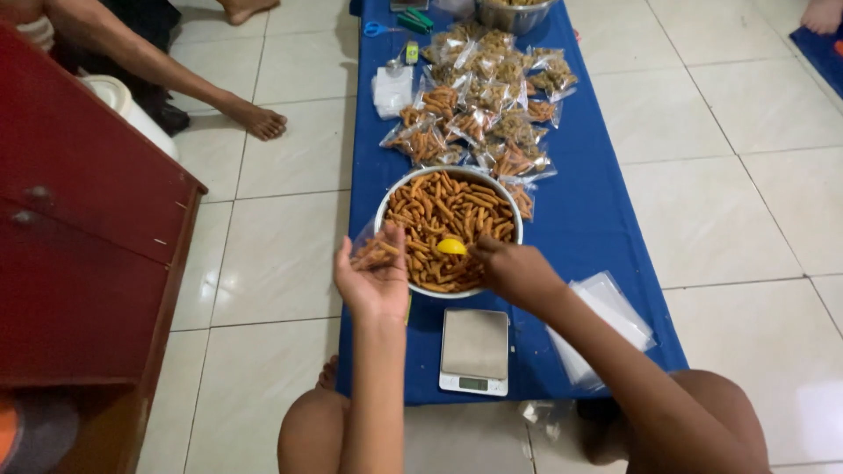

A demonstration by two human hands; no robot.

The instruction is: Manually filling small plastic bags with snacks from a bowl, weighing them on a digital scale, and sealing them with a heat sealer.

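- The steel bowl (384, 204) of orange-brown snack sticks (448, 219) is taken as the landmark; it is seen standing on a blue cloth (597, 219) spread on the tiled floor (746, 175).
- The left hand (376, 279) is held at the bowl's near-left rim, palm turned up, fingers curled around a small clear plastic bag (372, 252) that is partly filled with sticks.
- The right hand (512, 269) is placed over the bowl's near-right rim, fingers pressed together around a yellow scoop (451, 247), whose tip is seen lying among the sticks.
- A small digital kitchen scale (474, 349) is noted just nearer the wearer than the bowl; its platform carries nothing.
- A stack of flat clear bags (606, 320) is seen to the near right of the bowl, beside the right forearm.
- A heap of filled, sealed snack packets (487, 96) is recorded just beyond the bowl, the nearest ones touching its far rim.
- Further beyond the bowl, a second steel bowl (514, 16) is cut off by the frame's top edge; blue-handled scissors (379, 29) are seen to its left.
- Left of the bowl, off the cloth, a red wooden cabinet (88, 228) is observed.
- Far left beyond the bowl, another person's bare foot (259, 121) is seen resting on the tiles.
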